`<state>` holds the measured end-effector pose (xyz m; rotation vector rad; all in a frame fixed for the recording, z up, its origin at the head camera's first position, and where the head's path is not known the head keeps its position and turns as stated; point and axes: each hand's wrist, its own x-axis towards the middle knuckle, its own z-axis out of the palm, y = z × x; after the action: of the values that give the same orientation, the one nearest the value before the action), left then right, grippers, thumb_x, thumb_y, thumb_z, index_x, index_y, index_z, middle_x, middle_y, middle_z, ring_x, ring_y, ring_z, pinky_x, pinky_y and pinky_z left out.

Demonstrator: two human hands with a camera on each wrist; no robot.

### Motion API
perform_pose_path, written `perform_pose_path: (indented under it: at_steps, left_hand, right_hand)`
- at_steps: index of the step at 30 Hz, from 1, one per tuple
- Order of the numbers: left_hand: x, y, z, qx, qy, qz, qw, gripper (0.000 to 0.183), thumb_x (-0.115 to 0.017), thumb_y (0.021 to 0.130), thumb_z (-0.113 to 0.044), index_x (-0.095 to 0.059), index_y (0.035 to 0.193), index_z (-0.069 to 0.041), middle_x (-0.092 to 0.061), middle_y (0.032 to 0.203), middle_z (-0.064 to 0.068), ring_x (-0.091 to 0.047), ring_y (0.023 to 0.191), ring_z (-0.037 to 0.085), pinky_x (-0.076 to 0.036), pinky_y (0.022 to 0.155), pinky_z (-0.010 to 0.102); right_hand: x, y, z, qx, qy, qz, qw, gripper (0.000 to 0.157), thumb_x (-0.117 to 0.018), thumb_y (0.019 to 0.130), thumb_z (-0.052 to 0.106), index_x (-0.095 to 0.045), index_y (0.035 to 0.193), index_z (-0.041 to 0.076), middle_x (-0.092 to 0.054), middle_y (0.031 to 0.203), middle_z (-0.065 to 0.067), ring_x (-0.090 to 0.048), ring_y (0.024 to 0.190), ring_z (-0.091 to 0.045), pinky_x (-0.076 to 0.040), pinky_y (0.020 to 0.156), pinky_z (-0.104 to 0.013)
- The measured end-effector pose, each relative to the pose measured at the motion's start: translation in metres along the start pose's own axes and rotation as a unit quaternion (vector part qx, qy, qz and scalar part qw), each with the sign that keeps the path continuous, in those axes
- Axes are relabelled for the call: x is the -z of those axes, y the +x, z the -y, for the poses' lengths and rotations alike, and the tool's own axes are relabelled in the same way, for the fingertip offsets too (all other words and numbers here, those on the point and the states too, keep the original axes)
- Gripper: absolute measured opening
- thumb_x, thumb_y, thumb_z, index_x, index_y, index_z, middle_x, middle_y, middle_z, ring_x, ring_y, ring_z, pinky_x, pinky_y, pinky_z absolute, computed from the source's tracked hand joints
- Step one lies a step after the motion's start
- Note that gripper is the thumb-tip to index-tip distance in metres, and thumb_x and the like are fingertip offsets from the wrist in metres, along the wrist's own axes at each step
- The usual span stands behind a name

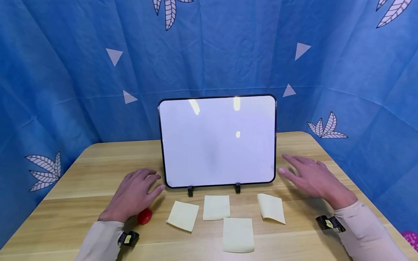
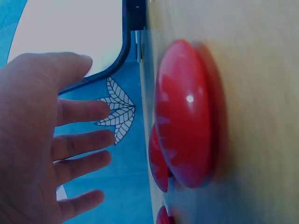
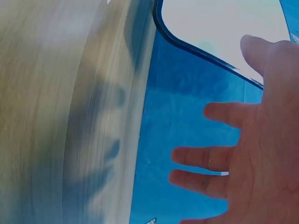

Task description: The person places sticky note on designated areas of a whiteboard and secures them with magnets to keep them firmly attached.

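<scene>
A whiteboard (image 1: 218, 141) with a black frame stands upright on small black feet. Off its lower left corner hovers my left hand (image 1: 134, 192), palm down with loosely bent fingers and nothing in them. Under that hand lies a glossy red domed disc (image 1: 144, 216); three such red discs (image 2: 183, 114) show in the left wrist view, partly overlapping. My right hand (image 1: 315, 178) hangs over the table beside the board's right edge, fingers spread and holding nothing. Between the hands lie several pale yellow sticky notes: a left note (image 1: 183, 216), a middle note (image 1: 216, 207), a front note (image 1: 238, 235), a curled right note (image 1: 272, 208).
The wooden table (image 1: 107, 163) carries all of this. A blue curtain (image 1: 222, 47) with leaf and triangle prints surrounds its back and sides. A pink patterned thing (image 1: 410, 239) shows at the lower right edge.
</scene>
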<state>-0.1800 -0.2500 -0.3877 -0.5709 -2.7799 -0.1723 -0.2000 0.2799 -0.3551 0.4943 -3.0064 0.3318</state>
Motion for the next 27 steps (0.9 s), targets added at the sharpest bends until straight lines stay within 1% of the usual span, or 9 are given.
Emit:
perform_pose_path:
  at_steps: [6, 10, 13, 15, 18, 21, 23, 25, 27]
  left_hand:
    - [0.001, 0.000, -0.003, -0.010, -0.013, -0.003, 0.9999, 0.034, -0.063, 0.098, -0.037, -0.074, 0.113, -0.009, -0.066, 0.119, 0.010, -0.058, 0.117, 0.033, -0.044, 0.096, 0.058]
    - [0.003, -0.001, -0.005, -0.017, -0.022, -0.010, 0.9996, 0.029, -0.065, 0.097, -0.033, -0.075, 0.111, -0.009, -0.067, 0.116, 0.009, -0.060, 0.113, 0.031, -0.048, 0.092, 0.054]
    - [0.005, -0.002, -0.007, -0.013, -0.032, -0.008, 0.9993, 0.027, -0.065, 0.097, -0.032, -0.075, 0.111, -0.010, -0.067, 0.114, 0.008, -0.062, 0.110, 0.029, -0.050, 0.091, 0.052]
    - [0.006, -0.002, -0.009, -0.007, -0.041, -0.003, 0.9991, 0.026, -0.065, 0.098, -0.032, -0.075, 0.111, -0.011, -0.067, 0.115, 0.007, -0.062, 0.109, 0.029, -0.050, 0.091, 0.052]
    - [0.006, -0.004, -0.010, 0.000, -0.049, 0.005, 0.9988, 0.024, -0.065, 0.098, -0.031, -0.075, 0.110, -0.013, -0.068, 0.114, 0.006, -0.063, 0.109, 0.028, -0.051, 0.091, 0.051]
    - [0.005, -0.005, -0.010, 0.004, -0.056, 0.010, 0.9984, 0.023, -0.065, 0.097, -0.031, -0.075, 0.109, -0.014, -0.067, 0.111, 0.004, -0.063, 0.107, 0.026, -0.051, 0.090, 0.050]
    - [0.005, -0.007, -0.010, 0.010, -0.059, 0.015, 0.9981, 0.022, -0.066, 0.097, -0.031, -0.075, 0.108, -0.015, -0.067, 0.108, 0.002, -0.063, 0.104, 0.023, -0.052, 0.088, 0.049]
    - [0.005, -0.009, -0.010, 0.019, -0.064, 0.021, 0.9976, 0.021, -0.067, 0.096, -0.031, -0.076, 0.107, -0.016, -0.066, 0.102, -0.002, -0.062, 0.096, 0.019, -0.054, 0.084, 0.046]
    - [0.005, -0.011, -0.009, 0.029, -0.067, 0.027, 0.9970, 0.019, -0.068, 0.096, -0.031, -0.076, 0.106, -0.017, -0.064, 0.097, -0.005, -0.060, 0.090, 0.015, -0.054, 0.081, 0.043]
  right_hand:
    - [-0.002, 0.000, 0.003, 0.024, -0.004, -0.012, 1.000, 0.065, -0.041, 0.104, 0.054, -0.049, 0.147, 0.007, -0.055, 0.138, -0.027, -0.050, 0.125, -0.050, -0.038, 0.097, -0.068]
    - [-0.002, 0.000, 0.006, 0.019, 0.002, 0.001, 1.000, 0.066, -0.039, 0.103, 0.057, -0.053, 0.144, 0.008, -0.058, 0.136, -0.024, -0.055, 0.123, -0.047, -0.043, 0.094, -0.064]
    - [-0.002, 0.001, 0.010, 0.014, 0.012, 0.014, 1.000, 0.067, -0.039, 0.102, 0.060, -0.054, 0.143, 0.008, -0.060, 0.134, -0.021, -0.058, 0.120, -0.044, -0.045, 0.091, -0.063]
    - [-0.003, 0.002, 0.013, 0.015, 0.014, 0.019, 1.000, 0.068, -0.039, 0.102, 0.061, -0.056, 0.141, 0.009, -0.063, 0.130, -0.018, -0.061, 0.116, -0.040, -0.047, 0.088, -0.062]
    - [-0.004, 0.004, 0.015, 0.019, 0.017, 0.025, 0.999, 0.065, -0.040, 0.101, 0.063, -0.063, 0.133, 0.011, -0.069, 0.117, -0.010, -0.066, 0.105, -0.031, -0.051, 0.082, -0.057]
    - [-0.007, 0.005, 0.016, 0.022, 0.021, 0.027, 0.999, 0.058, -0.043, 0.099, 0.064, -0.069, 0.119, 0.016, -0.070, 0.100, 0.002, -0.066, 0.091, -0.020, -0.052, 0.073, -0.048]
    - [-0.008, 0.006, 0.016, 0.024, 0.026, 0.029, 0.999, 0.053, -0.046, 0.098, 0.064, -0.070, 0.111, 0.019, -0.067, 0.091, 0.008, -0.062, 0.082, -0.013, -0.051, 0.068, -0.042]
    - [-0.011, 0.006, 0.016, 0.026, 0.033, 0.031, 0.999, 0.049, -0.049, 0.098, 0.063, -0.070, 0.107, 0.020, -0.064, 0.086, 0.011, -0.058, 0.077, -0.009, -0.049, 0.067, -0.037]
    - [-0.013, 0.006, 0.016, 0.030, 0.040, 0.034, 0.998, 0.045, -0.052, 0.098, 0.060, -0.070, 0.106, 0.020, -0.063, 0.083, 0.011, -0.056, 0.074, -0.007, -0.048, 0.066, -0.035]
